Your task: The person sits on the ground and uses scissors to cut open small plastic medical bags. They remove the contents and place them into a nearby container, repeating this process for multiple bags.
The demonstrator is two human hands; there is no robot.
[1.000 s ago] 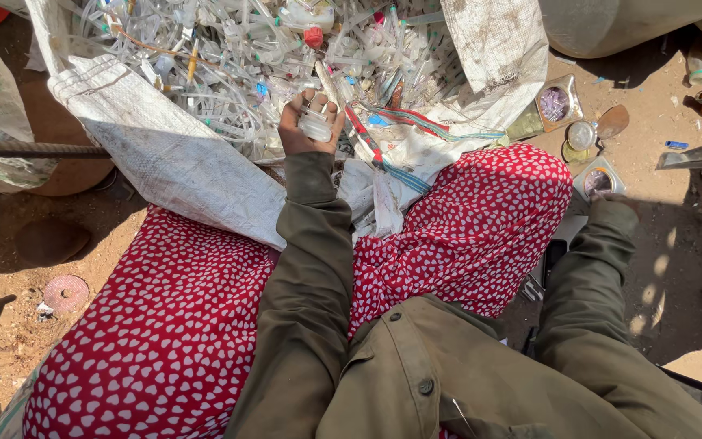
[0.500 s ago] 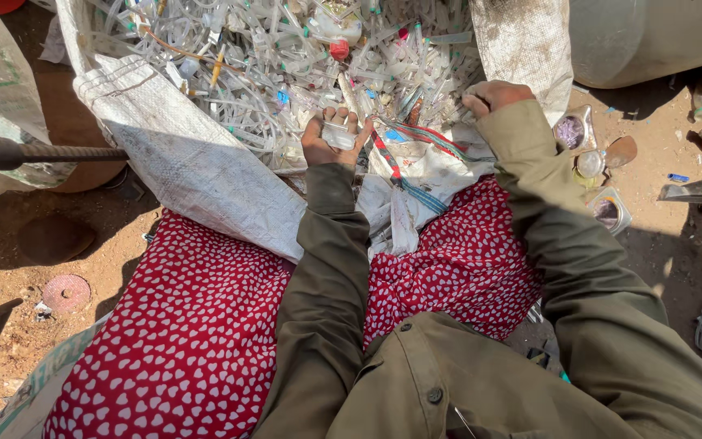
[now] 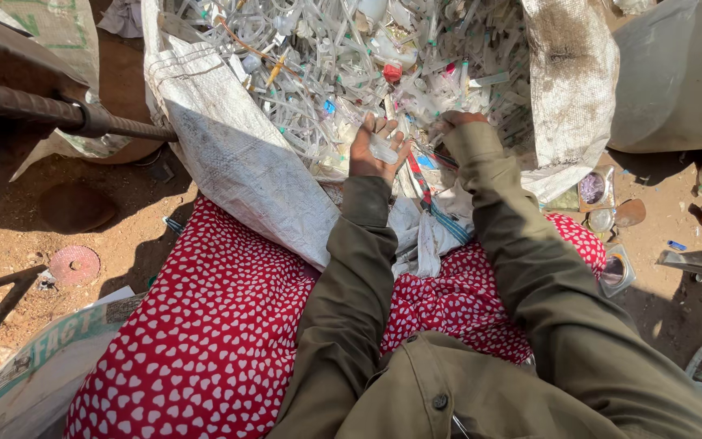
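While both arms reach forward over a red skirt with white hearts, the left hand sits at the near edge of a heap of clear plastic tubing and syringes, fingers curled shut around a small clear plastic piece, palm facing up toward the camera. Right hand is pushed into the heap just beside the left, mostly hidden by its olive sleeve; cannot tell whether its fingers are apart or together. The heap fills an open white woven sack whose near flap drapes onto the lap. A red cap lies in the pile just beyond the hands. Rusty rebar crosses at upper left. Round metal lids lie on the dirt ground at right, near a grey drum.
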